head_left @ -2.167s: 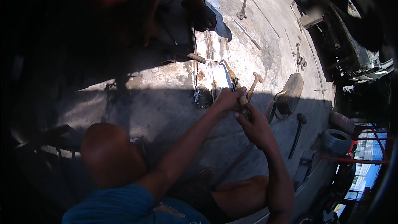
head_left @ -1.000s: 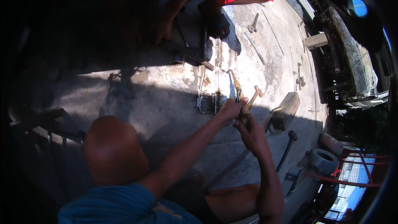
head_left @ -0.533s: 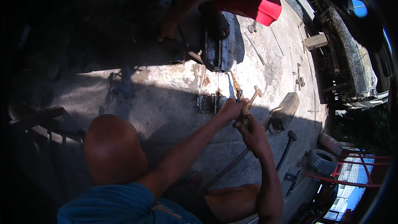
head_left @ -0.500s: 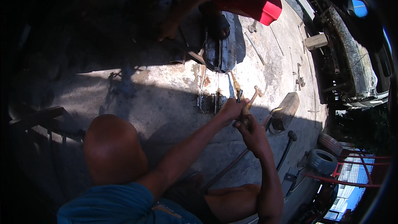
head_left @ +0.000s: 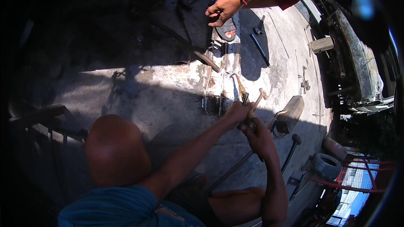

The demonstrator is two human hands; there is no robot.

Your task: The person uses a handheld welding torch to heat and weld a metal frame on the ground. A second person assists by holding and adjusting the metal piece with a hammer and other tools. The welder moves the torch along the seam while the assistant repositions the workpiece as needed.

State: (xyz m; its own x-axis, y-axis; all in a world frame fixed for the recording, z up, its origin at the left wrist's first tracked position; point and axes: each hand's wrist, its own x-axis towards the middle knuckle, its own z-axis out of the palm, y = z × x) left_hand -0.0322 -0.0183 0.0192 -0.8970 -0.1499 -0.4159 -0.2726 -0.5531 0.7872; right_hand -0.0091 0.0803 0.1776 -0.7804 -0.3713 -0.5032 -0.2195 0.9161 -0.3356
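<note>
Both of my hands are together on a brass gas torch (head_left: 242, 89), whose thin bent tip points away from me, above the floor. My left hand (head_left: 238, 112) is closed round its body, and a short dark rod (head_left: 245, 98) sticks up beside that fist. Just behind, my right hand (head_left: 257, 138) is wrapped round the rear end; its fingers are partly hidden. Past the tip lies a worn, white-stained metal channel (head_left: 231, 61), with a long flat bar (head_left: 206, 61) resting against it. Right of my hands is a ball-peen hammer (head_left: 263, 93); its handle runs behind them.
A co-worker's hand (head_left: 225, 8) and sandalled foot (head_left: 227, 31) are at the channel's far part. To the right are a metal tube (head_left: 259, 49), a heavy block (head_left: 291, 113), a sledgehammer (head_left: 296, 139) and a tyre (head_left: 327, 166). A hose (head_left: 231, 171) trails from near my hands.
The co-worker's hand has come from the dark left to above the channel, and the red garment has moved back and right. The flat bar's end has shifted right. My hands have hardly moved.
</note>
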